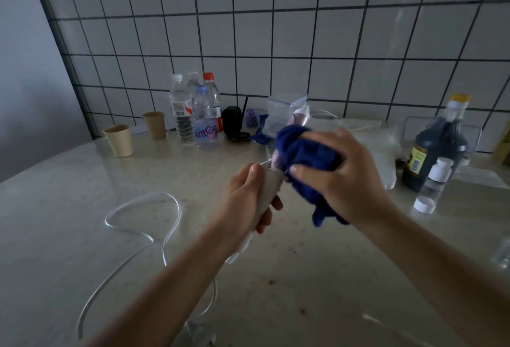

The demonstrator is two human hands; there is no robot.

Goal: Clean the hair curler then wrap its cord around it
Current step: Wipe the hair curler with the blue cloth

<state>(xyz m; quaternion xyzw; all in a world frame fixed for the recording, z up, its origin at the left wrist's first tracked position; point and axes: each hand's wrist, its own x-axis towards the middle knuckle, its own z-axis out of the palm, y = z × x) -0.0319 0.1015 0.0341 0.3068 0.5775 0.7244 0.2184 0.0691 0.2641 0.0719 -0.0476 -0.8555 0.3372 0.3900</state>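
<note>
- Firstly, two paper cups [118,139] stand far left on the tabletop [55,208]
- The white cord [151,194] lies in loose loops on the tabletop
- The left hand [248,197] has its fingers clamped on the handle of the hair curler [271,184], held above the tabletop
- The right hand [339,170] grips a blue cloth [306,159], with its fingers curled, around the curler's barrel
- A dark bottle [436,150] stands at the right

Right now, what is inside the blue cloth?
The curler: its tip shows above the cloth, its handle below in the left hand. The right hand grips the cloth around it, so the barrel's middle is covered.
</note>
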